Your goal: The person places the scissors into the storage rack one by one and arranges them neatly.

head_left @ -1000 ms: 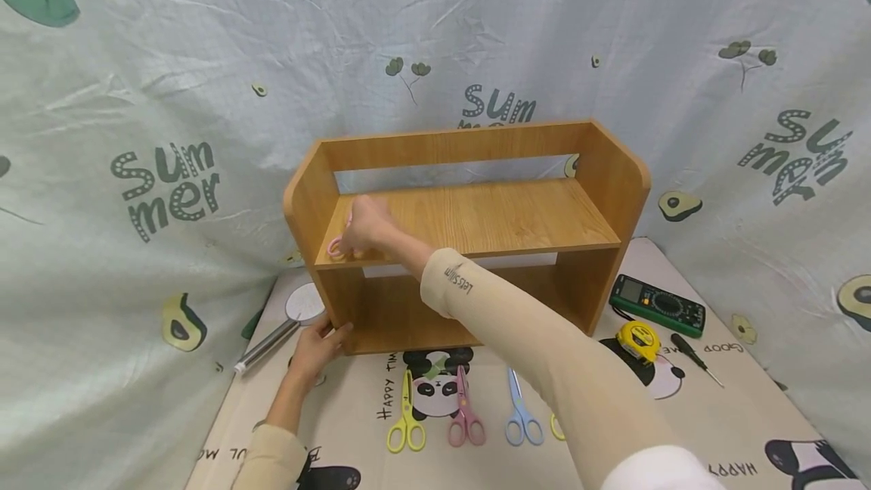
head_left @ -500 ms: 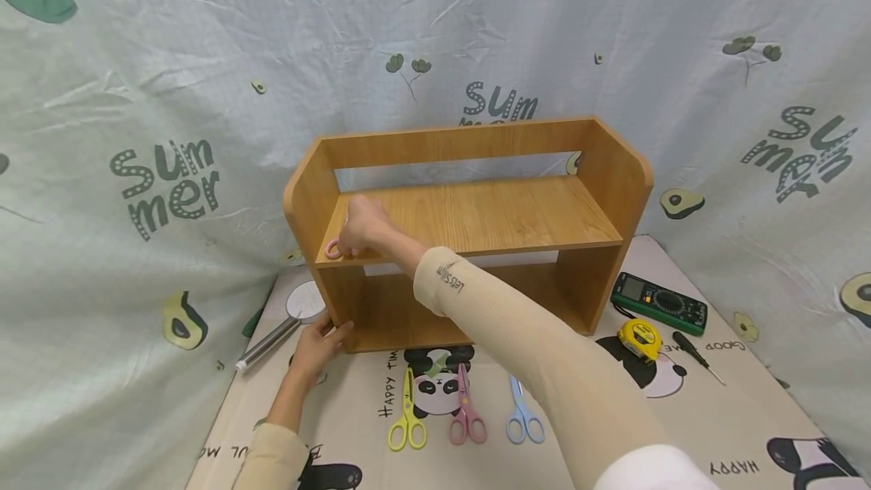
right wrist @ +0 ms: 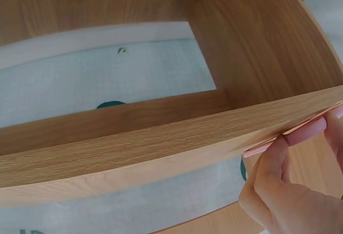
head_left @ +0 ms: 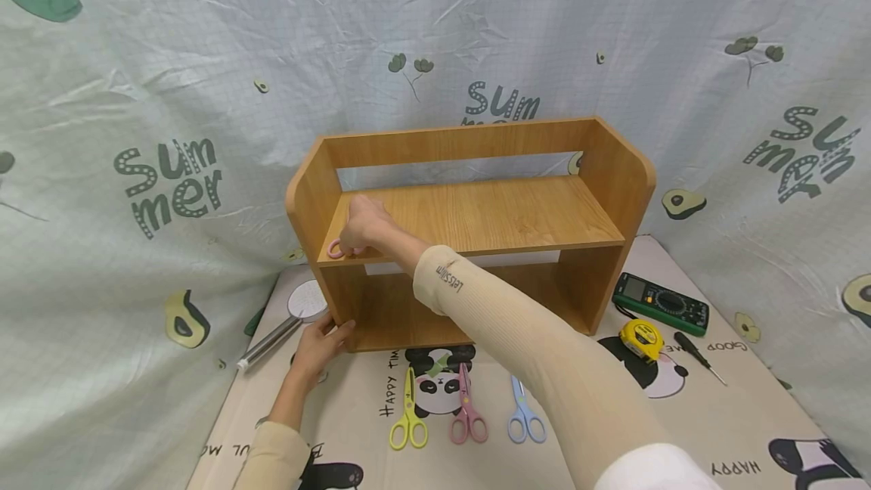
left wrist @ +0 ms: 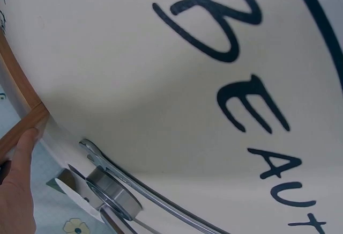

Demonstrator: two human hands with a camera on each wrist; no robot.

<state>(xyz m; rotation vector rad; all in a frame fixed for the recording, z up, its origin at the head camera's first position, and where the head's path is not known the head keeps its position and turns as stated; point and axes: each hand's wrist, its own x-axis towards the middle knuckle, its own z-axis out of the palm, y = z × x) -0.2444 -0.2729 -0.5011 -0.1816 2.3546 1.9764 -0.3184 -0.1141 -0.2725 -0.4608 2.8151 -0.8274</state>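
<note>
A two-tier wooden desk shelf [head_left: 503, 210] stands on the table. My right hand [head_left: 367, 225] is at the left end of its upper board, pinching a pair of pink-handled scissors [head_left: 335, 249]. In the right wrist view, finger and thumb hold the pink handle [right wrist: 306, 132] close against the wood; the blades are hidden. At the shelf's lower left corner, my left hand [head_left: 318, 346] grips the side panel, thumb by the front edge and fingers outside. On the table lie yellow scissors [head_left: 408, 422], pink scissors [head_left: 467, 418] and blue scissors [head_left: 525, 418].
Left of the shelf lies a silver-handled tool with a round pale disc [head_left: 308, 301]. To the right are a green multimeter [head_left: 660, 303], a yellow tape measure [head_left: 642, 339] and a black-handled screwdriver [head_left: 698, 357]. A printed curtain [head_left: 224, 66] hangs behind.
My right forearm has shifted slightly left, and its sleeve now covers a yellow handle seen earlier at the table's front. The right hand stays with the scissors on the upper board; the left hand stays put.
</note>
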